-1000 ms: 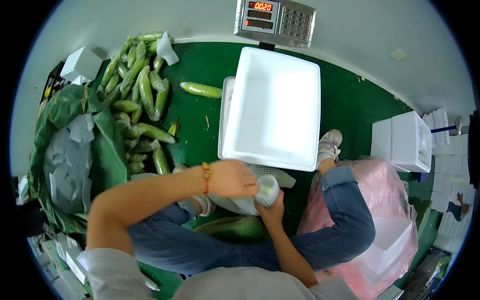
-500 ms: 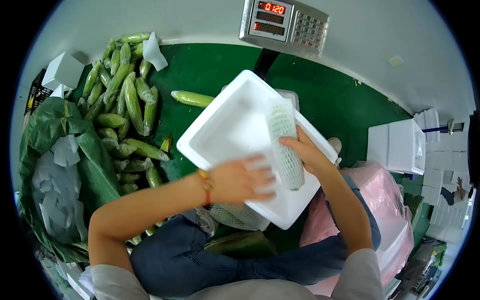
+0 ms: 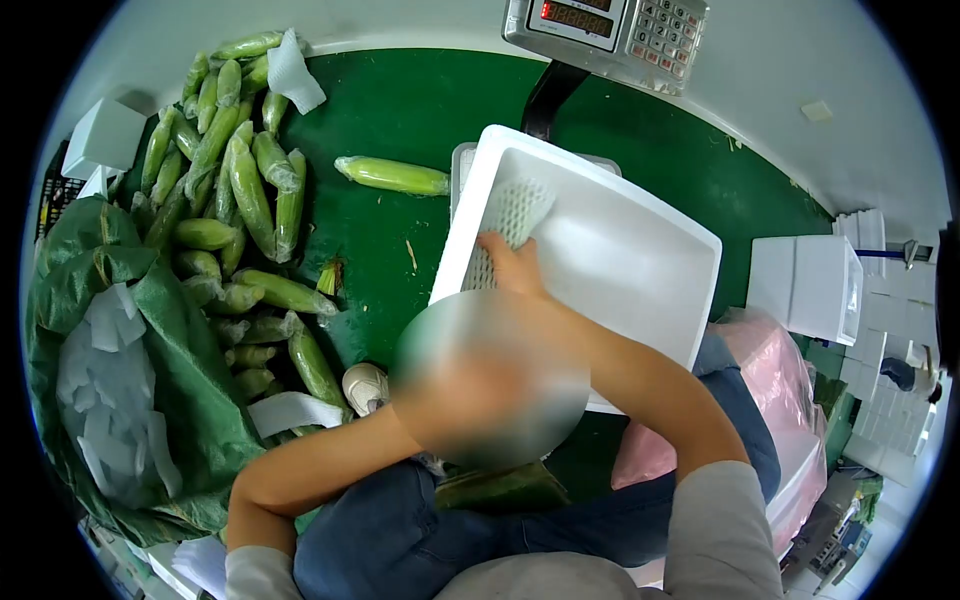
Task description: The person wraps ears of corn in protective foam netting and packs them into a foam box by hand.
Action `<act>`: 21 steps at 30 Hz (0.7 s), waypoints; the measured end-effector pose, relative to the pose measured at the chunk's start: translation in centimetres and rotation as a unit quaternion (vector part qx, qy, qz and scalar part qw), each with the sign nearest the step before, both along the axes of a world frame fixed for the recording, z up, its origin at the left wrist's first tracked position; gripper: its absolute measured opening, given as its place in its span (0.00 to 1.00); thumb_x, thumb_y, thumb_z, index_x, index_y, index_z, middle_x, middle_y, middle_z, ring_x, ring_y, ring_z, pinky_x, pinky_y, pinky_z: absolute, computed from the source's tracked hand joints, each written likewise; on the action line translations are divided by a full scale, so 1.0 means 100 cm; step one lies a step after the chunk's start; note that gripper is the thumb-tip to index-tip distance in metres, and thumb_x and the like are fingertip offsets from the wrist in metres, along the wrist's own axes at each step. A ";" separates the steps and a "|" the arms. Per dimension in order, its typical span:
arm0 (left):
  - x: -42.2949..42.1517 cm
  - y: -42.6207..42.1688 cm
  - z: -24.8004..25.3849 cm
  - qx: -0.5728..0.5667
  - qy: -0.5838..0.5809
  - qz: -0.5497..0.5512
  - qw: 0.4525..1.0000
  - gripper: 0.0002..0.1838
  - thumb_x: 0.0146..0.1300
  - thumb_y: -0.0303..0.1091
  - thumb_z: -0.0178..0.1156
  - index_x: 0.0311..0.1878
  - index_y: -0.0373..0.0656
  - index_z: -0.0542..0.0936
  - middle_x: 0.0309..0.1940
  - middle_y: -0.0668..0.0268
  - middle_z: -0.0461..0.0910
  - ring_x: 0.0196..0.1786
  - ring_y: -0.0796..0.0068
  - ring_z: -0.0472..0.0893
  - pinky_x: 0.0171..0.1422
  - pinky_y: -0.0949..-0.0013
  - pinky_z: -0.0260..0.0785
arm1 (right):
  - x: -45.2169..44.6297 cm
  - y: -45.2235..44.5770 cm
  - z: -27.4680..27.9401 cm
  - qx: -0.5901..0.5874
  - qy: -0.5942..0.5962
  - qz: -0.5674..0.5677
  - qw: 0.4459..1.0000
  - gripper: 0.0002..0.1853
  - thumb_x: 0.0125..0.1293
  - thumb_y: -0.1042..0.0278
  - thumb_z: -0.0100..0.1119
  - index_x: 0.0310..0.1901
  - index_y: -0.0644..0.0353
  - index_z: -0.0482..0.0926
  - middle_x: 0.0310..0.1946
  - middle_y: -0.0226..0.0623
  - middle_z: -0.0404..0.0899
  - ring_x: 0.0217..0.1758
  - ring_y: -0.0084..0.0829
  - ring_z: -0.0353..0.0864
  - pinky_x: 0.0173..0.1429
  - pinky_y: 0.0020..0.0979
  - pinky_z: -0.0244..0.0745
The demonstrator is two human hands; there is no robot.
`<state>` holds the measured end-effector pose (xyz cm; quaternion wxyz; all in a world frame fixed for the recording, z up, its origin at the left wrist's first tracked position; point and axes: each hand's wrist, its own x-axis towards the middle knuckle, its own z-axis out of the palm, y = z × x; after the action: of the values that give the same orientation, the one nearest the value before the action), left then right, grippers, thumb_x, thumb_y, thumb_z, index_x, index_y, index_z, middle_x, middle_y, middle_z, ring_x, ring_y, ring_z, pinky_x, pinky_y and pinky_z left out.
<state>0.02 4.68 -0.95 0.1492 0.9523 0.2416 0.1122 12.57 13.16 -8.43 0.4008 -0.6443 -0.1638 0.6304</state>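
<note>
Sleeve (image 3: 523, 207), foam net, lay inside the white box (image 3: 635, 250), along its left wall. Half a second earlier I had seen it raised over the box's right half; it had since gone across and down. I took that as a placing move, with no release shown.

Right hand (image 3: 513, 266): reached into the box, fingers curled on the sleeve's near part, thumb and fingers drawn together. Far end of the sleeve stuck out past them. Left hand (image 3: 485, 385): at the box's near side, smeared by heavy blur. I could not tell how its fingers stood or whether they had hold of anything.

Box had also turned a little, lying less askew over the scale (image 3: 610, 40); pan (image 3: 463, 165) showed past its edges. Top readout was partly cut off from my view, so I noted no weight.

Loose cob (image 3: 392, 176) lay on the green floor (image 3: 400, 110), its end near the pan. Wrapped pile (image 3: 250, 190) stood off left, beside the green bag (image 3: 215, 370).
</note>
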 end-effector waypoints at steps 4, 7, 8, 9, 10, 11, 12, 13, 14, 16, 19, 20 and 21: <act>0.010 -0.020 -0.042 -0.112 -0.180 0.081 0.974 0.14 0.53 0.34 0.60 0.44 0.49 0.75 0.42 0.64 0.79 0.44 0.66 0.80 0.48 0.61 0.72 | -0.014 -0.003 -0.012 0.059 -0.134 0.024 0.989 0.29 0.62 0.65 0.57 0.57 0.74 0.57 0.47 0.52 0.73 0.48 0.46 0.78 0.52 0.45 0.73; 0.006 -0.009 -0.043 -0.179 -0.214 0.063 0.958 0.15 0.60 0.35 0.57 0.50 0.46 0.76 0.44 0.65 0.78 0.47 0.68 0.79 0.50 0.66 0.72 | -0.004 -0.005 -0.001 0.026 -0.318 0.195 0.927 0.32 0.63 0.55 0.58 0.56 0.75 0.59 0.49 0.58 0.72 0.50 0.51 0.77 0.50 0.46 0.72; 0.003 -0.006 -0.041 -0.205 -0.222 0.059 0.951 0.15 0.62 0.36 0.56 0.52 0.45 0.76 0.45 0.66 0.78 0.48 0.69 0.79 0.51 0.67 0.72 | 0.001 -0.003 -0.003 0.054 -0.402 0.243 0.881 0.30 0.63 0.52 0.57 0.53 0.73 0.63 0.47 0.56 0.73 0.49 0.52 0.78 0.49 0.46 0.73; 0.000 -0.008 -0.038 -0.235 -0.229 0.055 0.943 0.16 0.64 0.36 0.55 0.54 0.44 0.76 0.46 0.66 0.78 0.48 0.69 0.78 0.52 0.69 0.72 | 0.008 0.002 -0.006 0.079 -0.478 0.291 0.825 0.29 0.64 0.49 0.56 0.50 0.72 0.66 0.45 0.55 0.75 0.47 0.52 0.78 0.48 0.45 0.73; -0.004 -0.009 -0.038 -0.304 -0.167 0.029 0.937 0.20 0.69 0.33 0.50 0.62 0.43 0.71 0.55 0.62 0.75 0.58 0.66 0.74 0.64 0.66 0.67 | 0.016 0.004 -0.009 0.103 -0.548 0.338 0.759 0.28 0.65 0.46 0.55 0.47 0.70 0.70 0.43 0.54 0.77 0.46 0.53 0.79 0.47 0.45 0.73; -0.001 -0.013 -0.043 -0.214 -0.143 0.031 0.966 0.20 0.66 0.34 0.53 0.60 0.42 0.72 0.54 0.61 0.75 0.57 0.66 0.75 0.62 0.65 0.67 | 0.025 0.006 -0.002 0.080 -0.551 0.410 0.722 0.26 0.66 0.46 0.52 0.42 0.68 0.71 0.38 0.50 0.78 0.43 0.51 0.79 0.45 0.42 0.73; 0.002 -0.012 -0.049 -0.114 -0.120 0.033 0.986 0.20 0.63 0.34 0.56 0.58 0.41 0.72 0.53 0.61 0.75 0.55 0.66 0.75 0.61 0.64 0.68 | 0.037 0.016 0.017 0.064 -0.553 0.478 0.679 0.25 0.68 0.45 0.49 0.37 0.66 0.72 0.34 0.47 0.78 0.40 0.48 0.79 0.43 0.40 0.72; 0.003 -0.006 -0.048 -0.084 -0.109 0.025 0.990 0.21 0.62 0.35 0.56 0.58 0.42 0.73 0.52 0.61 0.76 0.56 0.66 0.75 0.61 0.64 0.67 | 0.047 0.024 0.040 0.052 -0.553 0.543 0.630 0.25 0.70 0.45 0.46 0.33 0.63 0.73 0.30 0.44 0.79 0.37 0.45 0.79 0.41 0.38 0.72; 0.001 0.000 -0.041 -0.054 -0.096 0.021 0.994 0.22 0.61 0.36 0.56 0.58 0.42 0.73 0.51 0.62 0.76 0.57 0.67 0.74 0.61 0.63 0.67 | 0.053 0.018 0.066 0.131 -0.535 0.508 0.663 0.24 0.70 0.47 0.46 0.31 0.63 0.75 0.26 0.40 0.78 0.35 0.43 0.79 0.41 0.38 0.73; 0.001 0.012 -0.010 -0.047 -0.023 0.021 0.998 0.23 0.58 0.37 0.56 0.58 0.43 0.73 0.50 0.63 0.77 0.57 0.67 0.74 0.59 0.63 0.67 | 0.057 -0.026 0.129 0.203 -0.491 0.445 0.721 0.20 0.70 0.52 0.48 0.30 0.61 0.78 0.22 0.36 0.76 0.32 0.38 0.79 0.39 0.37 0.73; 0.005 0.030 0.030 -0.039 0.051 -0.043 0.997 0.22 0.64 0.36 0.50 0.61 0.39 0.70 0.53 0.59 0.75 0.57 0.63 0.74 0.61 0.62 0.67 | 0.047 -0.143 0.116 0.401 -0.397 0.382 0.732 0.14 0.62 0.62 0.55 0.44 0.62 0.78 0.36 0.42 0.78 0.40 0.37 0.79 0.47 0.37 0.75; -0.006 0.018 0.006 -0.096 -0.025 -0.049 0.994 0.23 0.65 0.37 0.50 0.62 0.39 0.69 0.55 0.58 0.74 0.59 0.63 0.73 0.62 0.61 0.66 | 0.042 -0.176 0.096 0.452 -0.348 0.376 0.730 0.19 0.59 0.64 0.58 0.51 0.62 0.76 0.45 0.46 0.79 0.44 0.38 0.79 0.51 0.37 0.75; -0.020 -0.002 -0.036 -0.154 -0.101 -0.058 0.981 0.24 0.66 0.38 0.49 0.63 0.39 0.68 0.56 0.58 0.74 0.60 0.63 0.73 0.64 0.60 0.65 | 0.030 -0.205 0.064 0.268 -0.355 0.487 0.752 0.16 0.56 0.64 0.61 0.45 0.60 0.80 0.44 0.45 0.80 0.46 0.43 0.80 0.48 0.38 0.77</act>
<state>-1.94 4.50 -4.58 0.3235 0.9141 0.1842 0.1606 15.52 -7.32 -2.05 0.1093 -0.5209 -0.7480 0.3965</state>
